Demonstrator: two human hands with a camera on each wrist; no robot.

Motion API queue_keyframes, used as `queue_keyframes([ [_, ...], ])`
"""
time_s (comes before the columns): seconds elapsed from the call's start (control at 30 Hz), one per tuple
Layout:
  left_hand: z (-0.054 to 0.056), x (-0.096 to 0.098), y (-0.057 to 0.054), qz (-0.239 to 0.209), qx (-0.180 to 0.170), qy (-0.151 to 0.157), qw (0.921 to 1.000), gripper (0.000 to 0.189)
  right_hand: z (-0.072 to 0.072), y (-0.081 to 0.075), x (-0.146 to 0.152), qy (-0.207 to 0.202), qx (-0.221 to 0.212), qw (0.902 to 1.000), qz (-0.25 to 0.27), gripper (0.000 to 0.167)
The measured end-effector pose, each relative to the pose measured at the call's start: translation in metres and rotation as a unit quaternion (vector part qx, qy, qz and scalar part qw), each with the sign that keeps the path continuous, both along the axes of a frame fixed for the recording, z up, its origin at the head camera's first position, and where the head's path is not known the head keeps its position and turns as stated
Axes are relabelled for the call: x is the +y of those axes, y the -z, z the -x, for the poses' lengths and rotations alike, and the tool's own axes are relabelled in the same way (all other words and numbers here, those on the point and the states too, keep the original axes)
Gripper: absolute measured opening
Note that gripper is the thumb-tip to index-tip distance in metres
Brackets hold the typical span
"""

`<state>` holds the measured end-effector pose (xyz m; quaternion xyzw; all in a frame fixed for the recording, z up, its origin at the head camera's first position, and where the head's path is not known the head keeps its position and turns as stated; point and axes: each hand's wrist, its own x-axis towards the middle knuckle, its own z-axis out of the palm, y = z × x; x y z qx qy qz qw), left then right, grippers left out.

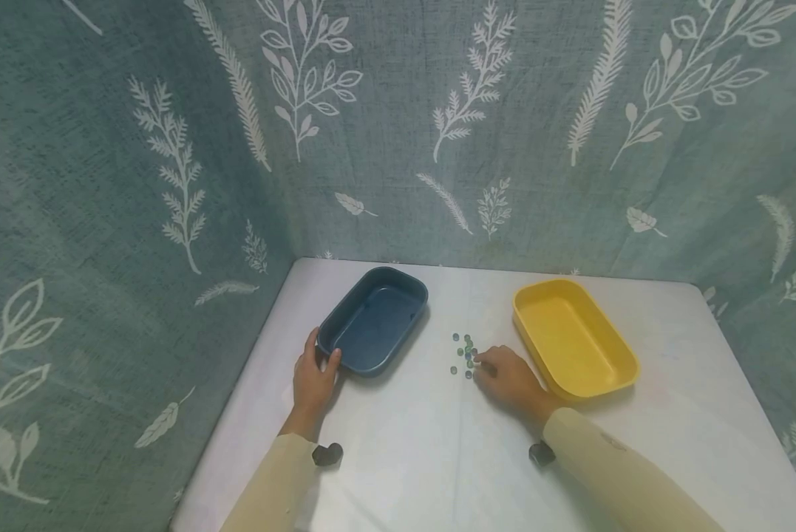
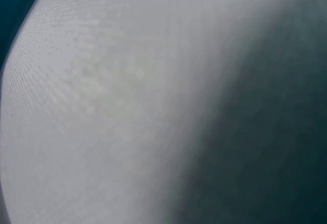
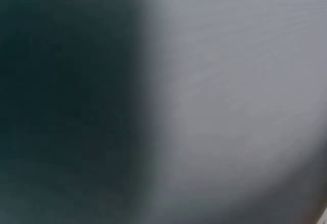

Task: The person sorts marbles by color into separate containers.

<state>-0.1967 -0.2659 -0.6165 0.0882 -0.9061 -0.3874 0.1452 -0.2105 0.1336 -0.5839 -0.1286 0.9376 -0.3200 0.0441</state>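
In the head view, my left hand (image 1: 313,377) grips the near left corner of a dark blue tray (image 1: 379,325), fingers along its outer side and thumb at the near rim. Several small glass beads (image 1: 467,349), green and blue, lie scattered on the white table right of that tray. My right hand (image 1: 512,373) reaches in from the right with bent fingers, fingertips right at the beads. I cannot tell whether a bead is pinched between them. Both wrist views are blurred and show only pale and dark surfaces.
A yellow tray (image 1: 573,340) stands on the white table (image 1: 398,451) just behind and right of my right hand. Teal fabric with white leaf prints (image 1: 384,199) hangs behind the table and along its sides.
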Motion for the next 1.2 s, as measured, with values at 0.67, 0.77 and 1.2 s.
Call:
queue_keyframes([
  [0.67, 0.001, -0.001, 0.001, -0.006, 0.012, 0.002, 0.9999, 0.071, 0.005, 0.007, -0.003, -0.057, 0.046, 0.9955, -0.061, 0.021],
  [0.77, 0.002, 0.0, 0.001, -0.002, 0.009, 0.002, 1.0, 0.072, 0.007, 0.007, -0.004, -0.057, 0.05, 0.9955, -0.056, 0.021],
  [1.2, 0.002, -0.002, 0.0, -0.002, 0.006, 0.003, 1.0, 0.072, 0.011, -0.01, -0.036, -0.047, 0.042, 0.998, 0.005, 0.023],
])
